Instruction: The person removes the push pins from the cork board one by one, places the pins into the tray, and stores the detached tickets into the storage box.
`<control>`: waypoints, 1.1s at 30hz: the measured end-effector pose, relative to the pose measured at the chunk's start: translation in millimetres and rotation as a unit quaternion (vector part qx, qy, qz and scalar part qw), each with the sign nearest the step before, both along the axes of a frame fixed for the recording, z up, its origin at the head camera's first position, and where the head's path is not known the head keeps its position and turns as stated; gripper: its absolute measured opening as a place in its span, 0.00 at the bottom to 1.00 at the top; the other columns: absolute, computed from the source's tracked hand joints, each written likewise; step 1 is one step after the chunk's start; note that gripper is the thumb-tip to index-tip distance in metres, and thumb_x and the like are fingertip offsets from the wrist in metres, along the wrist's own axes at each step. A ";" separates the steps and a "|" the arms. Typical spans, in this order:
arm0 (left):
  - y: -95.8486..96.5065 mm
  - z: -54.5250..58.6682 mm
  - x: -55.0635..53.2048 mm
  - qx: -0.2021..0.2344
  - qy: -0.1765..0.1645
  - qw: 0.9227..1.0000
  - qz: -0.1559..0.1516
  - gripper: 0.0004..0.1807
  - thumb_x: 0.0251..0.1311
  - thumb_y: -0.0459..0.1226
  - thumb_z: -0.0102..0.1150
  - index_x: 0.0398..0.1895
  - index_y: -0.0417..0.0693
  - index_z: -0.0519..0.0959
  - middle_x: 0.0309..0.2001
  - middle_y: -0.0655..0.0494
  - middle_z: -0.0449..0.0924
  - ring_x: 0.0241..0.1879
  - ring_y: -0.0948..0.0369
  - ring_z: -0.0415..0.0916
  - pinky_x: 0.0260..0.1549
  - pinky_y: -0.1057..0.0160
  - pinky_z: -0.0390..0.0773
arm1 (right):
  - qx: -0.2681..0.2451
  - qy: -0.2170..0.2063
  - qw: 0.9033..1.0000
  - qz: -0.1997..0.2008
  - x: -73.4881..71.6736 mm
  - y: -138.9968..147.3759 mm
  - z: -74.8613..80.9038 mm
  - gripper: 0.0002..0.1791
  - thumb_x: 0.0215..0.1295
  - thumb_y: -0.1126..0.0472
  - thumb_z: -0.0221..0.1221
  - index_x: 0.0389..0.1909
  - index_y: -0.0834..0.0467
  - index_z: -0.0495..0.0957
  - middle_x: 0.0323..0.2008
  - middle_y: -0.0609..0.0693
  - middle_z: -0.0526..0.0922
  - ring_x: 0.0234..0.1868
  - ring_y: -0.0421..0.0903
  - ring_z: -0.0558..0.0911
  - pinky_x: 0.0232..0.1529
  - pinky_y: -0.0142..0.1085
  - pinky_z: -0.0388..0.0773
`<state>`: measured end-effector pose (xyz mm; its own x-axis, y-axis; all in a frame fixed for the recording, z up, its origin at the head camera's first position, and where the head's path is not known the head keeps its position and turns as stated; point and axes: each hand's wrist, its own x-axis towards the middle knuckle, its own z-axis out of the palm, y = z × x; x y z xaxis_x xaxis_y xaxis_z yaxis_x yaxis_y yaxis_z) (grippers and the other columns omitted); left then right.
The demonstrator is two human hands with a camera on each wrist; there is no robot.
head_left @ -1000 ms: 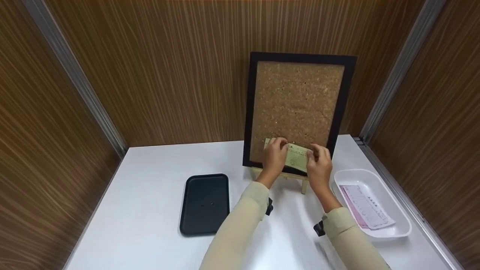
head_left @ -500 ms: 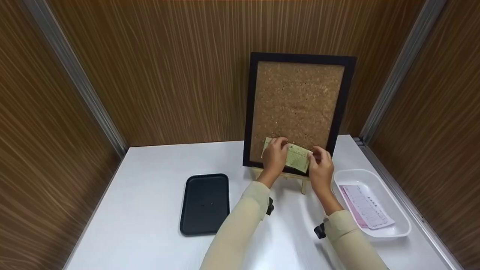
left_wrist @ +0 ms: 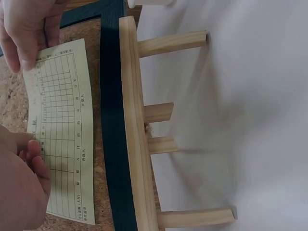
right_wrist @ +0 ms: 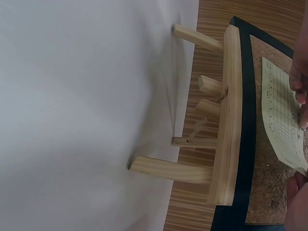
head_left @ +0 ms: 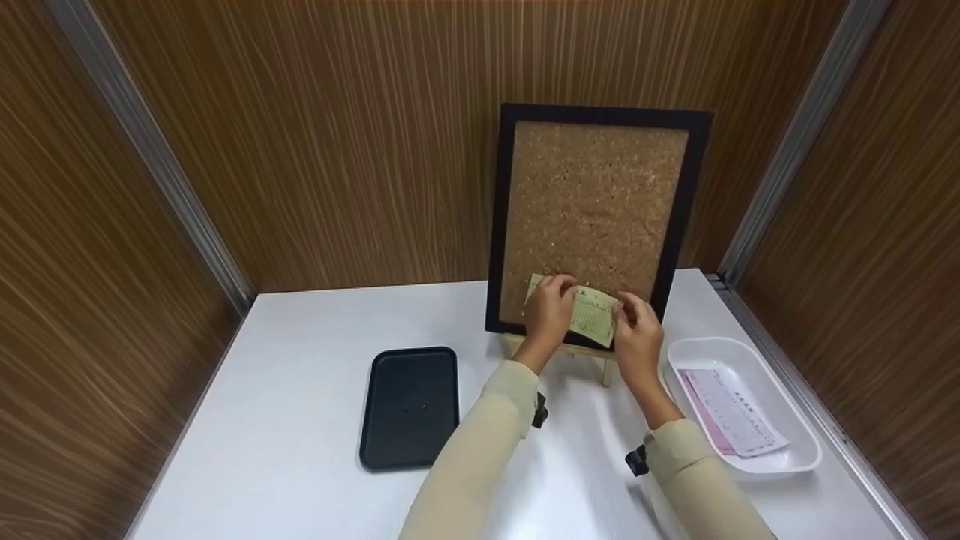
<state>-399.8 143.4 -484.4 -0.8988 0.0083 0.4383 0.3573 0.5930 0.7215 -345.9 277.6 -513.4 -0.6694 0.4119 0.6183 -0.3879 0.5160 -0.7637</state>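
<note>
A pale green receipt slip [head_left: 594, 315] with a printed grid lies against the lower part of a black-framed corkboard [head_left: 600, 195], tilted down to the right. My left hand [head_left: 549, 311] has its curled fingers at the slip's upper edge, left of its middle, covering part of it. At the slip's right end, the thumb and fingers of my right hand [head_left: 639, 337] pinch the corner. In the left wrist view the receipt slip [left_wrist: 62, 125] spans both hands. Its right end bends away from the cork in the right wrist view.
The corkboard stands on a small wooden easel [left_wrist: 132, 125]. Left of it, a black tray [head_left: 409, 446] bears a few tiny dark objects. At the right, a white basin [head_left: 802, 454] holds a pink slip and a white printed slip [head_left: 739, 412]. Wood-grained walls enclose the table.
My right hand moved slightly down and right with the slip's end, then a little back left. My left hand stays almost still at the upper edge.
</note>
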 end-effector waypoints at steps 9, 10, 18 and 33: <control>1.1 1.5 2.7 0.045 -0.029 0.999 0.000 0.05 0.67 0.41 0.64 0.41 0.56 0.86 0.40 0.62 0.85 0.40 0.64 0.81 0.40 0.64 0.79 | 0.000 0.016 1.000 -0.006 -1.2 -0.4 0.4 0.08 0.67 0.71 0.61 0.46 0.67 0.84 0.37 0.60 0.83 0.36 0.42 0.78 0.37 0.19 0.70; 0.9 1.6 3.0 0.049 -0.031 0.998 0.000 0.04 0.67 0.41 0.64 0.41 0.56 0.86 0.40 0.62 0.85 0.40 0.64 0.81 0.40 0.64 0.79 | -0.001 0.018 1.000 -0.006 -1.4 -0.6 0.5 0.08 0.67 0.71 0.61 0.45 0.67 0.84 0.37 0.60 0.83 0.36 0.42 0.77 0.37 0.19 0.70; -8.3 0.1 10.0 0.123 -0.069 0.988 -0.067 0.06 0.69 0.40 0.62 0.43 0.54 0.86 0.41 0.65 0.84 0.40 0.68 0.79 0.39 0.66 0.78 | -0.003 0.009 1.000 -0.008 0.9 0.6 3.5 0.08 0.68 0.71 0.61 0.46 0.67 0.83 0.37 0.60 0.82 0.36 0.40 0.77 0.37 0.20 0.70; -46.7 -12.7 42.3 0.243 -0.111 0.949 -0.166 0.08 0.66 0.36 0.64 0.44 0.44 0.86 0.39 0.57 0.86 0.34 0.68 0.76 0.32 0.70 0.76 | -0.019 0.024 1.000 0.002 19.6 2.9 9.7 0.09 0.69 0.69 0.60 0.47 0.68 0.83 0.39 0.60 0.82 0.36 0.35 0.75 0.38 0.20 0.70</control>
<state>-357.5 96.7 -497.1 -0.9526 0.1528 0.2630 0.2734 0.0513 0.9605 -326.3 280.5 -503.7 -0.6410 0.4322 0.6343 -0.4275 0.4852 -0.7628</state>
